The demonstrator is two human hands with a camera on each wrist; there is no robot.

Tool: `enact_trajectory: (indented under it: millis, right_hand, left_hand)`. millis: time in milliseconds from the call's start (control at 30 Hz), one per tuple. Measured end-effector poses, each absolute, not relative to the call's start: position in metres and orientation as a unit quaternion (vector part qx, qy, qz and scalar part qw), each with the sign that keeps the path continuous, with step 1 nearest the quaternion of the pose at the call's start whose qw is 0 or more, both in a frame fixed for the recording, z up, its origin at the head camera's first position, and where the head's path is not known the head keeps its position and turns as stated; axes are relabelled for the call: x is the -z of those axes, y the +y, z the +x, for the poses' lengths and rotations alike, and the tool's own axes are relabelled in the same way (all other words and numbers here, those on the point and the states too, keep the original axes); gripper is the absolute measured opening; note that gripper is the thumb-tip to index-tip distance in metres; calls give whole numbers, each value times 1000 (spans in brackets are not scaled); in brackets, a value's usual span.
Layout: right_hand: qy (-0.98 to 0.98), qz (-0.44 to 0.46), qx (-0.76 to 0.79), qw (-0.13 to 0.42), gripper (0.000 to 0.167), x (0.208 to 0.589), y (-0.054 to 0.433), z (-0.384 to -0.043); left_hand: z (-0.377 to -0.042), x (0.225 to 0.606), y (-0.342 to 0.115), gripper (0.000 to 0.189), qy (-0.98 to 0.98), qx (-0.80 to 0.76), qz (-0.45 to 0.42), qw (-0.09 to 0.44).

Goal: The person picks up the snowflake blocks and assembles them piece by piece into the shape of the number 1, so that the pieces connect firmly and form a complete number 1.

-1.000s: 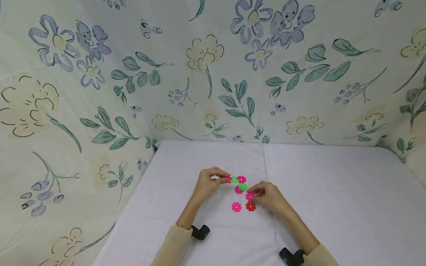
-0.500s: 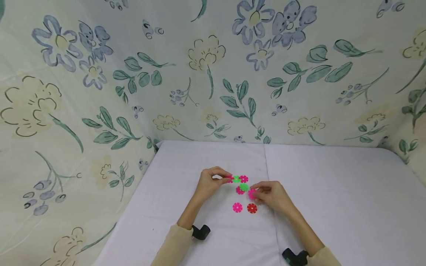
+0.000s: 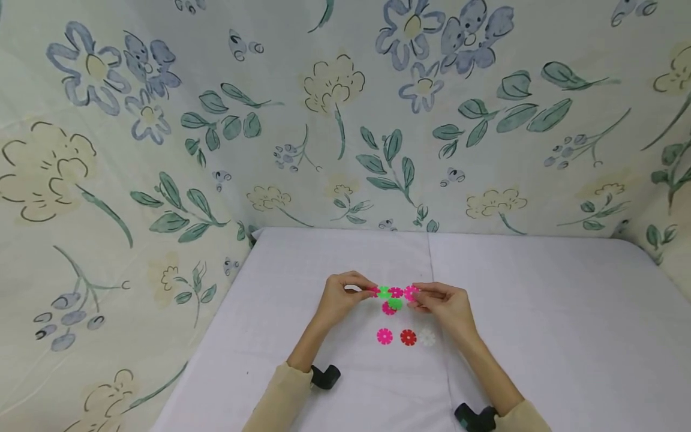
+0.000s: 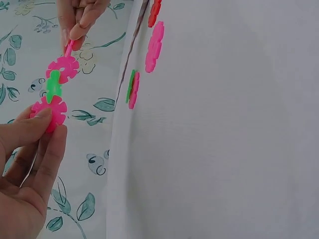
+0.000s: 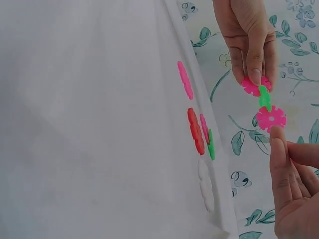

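Note:
My left hand (image 3: 336,303) pinches the end of a short chain of interlocking snowflake discs, pink, green (image 4: 53,85) and pink (image 4: 63,68), held above the table. Thumb and fingertips grip the near pink disc (image 4: 49,112). My right hand (image 3: 449,307) pinches one more pink snowflake disc (image 3: 411,293) at the chain's far end. In the left wrist view that disc stands edge-on against the rim of the chain's last pink disc. Whether its slot is engaged I cannot tell. The right fingertips hide the disc in the right wrist view.
Loose snowflake discs lie on the white table cloth (image 3: 540,336): a green one (image 3: 396,303) overlapping a pink one (image 3: 388,308), then nearer, a pink (image 3: 384,336), a red (image 3: 408,337) and a whitish one (image 3: 427,336). A floral cloth (image 3: 324,180) hangs behind.
My right hand has moved up and away from the near discs, bringing its pink disc to the chain's end and uncovering the whitish disc. The left hand has stayed nearly still.

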State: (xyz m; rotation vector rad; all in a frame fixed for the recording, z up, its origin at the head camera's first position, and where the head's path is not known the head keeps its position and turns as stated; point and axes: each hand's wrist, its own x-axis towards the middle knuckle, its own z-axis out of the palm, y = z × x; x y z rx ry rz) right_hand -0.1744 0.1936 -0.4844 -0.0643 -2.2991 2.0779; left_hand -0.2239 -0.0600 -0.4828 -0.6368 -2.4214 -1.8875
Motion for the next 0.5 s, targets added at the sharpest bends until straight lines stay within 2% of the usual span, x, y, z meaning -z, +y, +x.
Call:
enact_trajectory:
  millis: [300,500]
  right_hand:
    - [-730,-35,-682,18,35,483,190,-172]
    - [-729,-34,-683,14,33,483,192,-173]
  left_hand:
    - [-220,483,-57,12,-773,598,-211,16]
    - [-218,486,-55,11,-769,595,-228,43]
